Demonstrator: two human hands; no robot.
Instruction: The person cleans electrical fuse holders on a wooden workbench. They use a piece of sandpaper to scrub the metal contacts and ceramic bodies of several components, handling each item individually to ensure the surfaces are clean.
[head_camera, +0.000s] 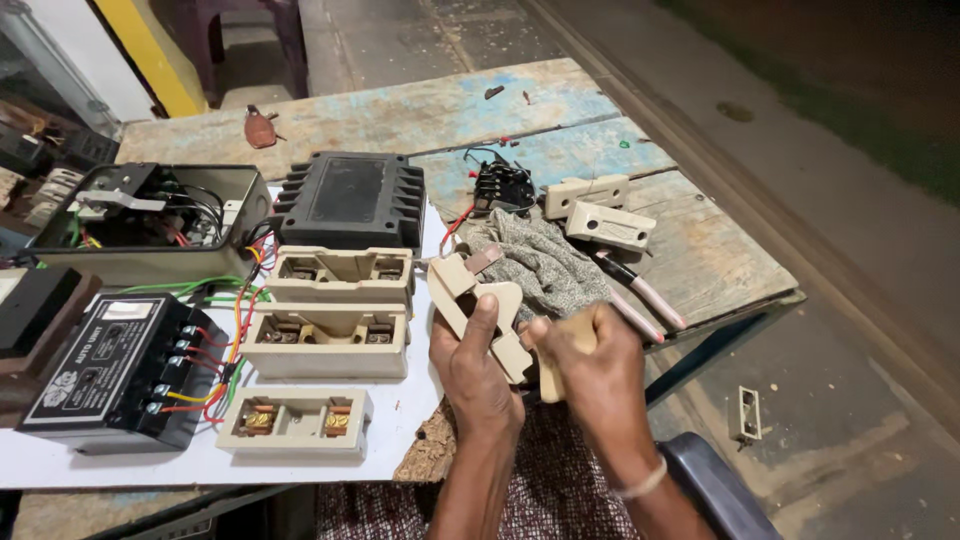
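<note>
We find a worn wooden table (560, 100) with peeling blue paint, and a white board (410, 415) lying across its near-left corner. On the board, toward the far edge, stands a black ribbed cover (350, 200). At the left edge sits an open metal box (245, 190); it holds a switch lever and coloured wires. Nearer the front-left corner lies a black control unit (100, 375) with red and yellow leads. Three cream fuse bases (335, 340) run in a column down the board, each holding metal contacts in its recesses. A grey cloth (545, 265) lies mid-table, with two cream fuse pieces (605, 225) and a small black relay (503, 188) beyond it.

The fuse carrier (465, 300) is held above the near edge of the table, over the person's lap. The left hand (478, 375) clasps it from below, thumb on its face. The right hand (600, 375) is clenched around a tan handle (550, 385) set against the carrier.

We judge the carrier light, rigid and brittle, likely ceramic; it should be held by its thick body, not the thin metal tab at its top.
</note>
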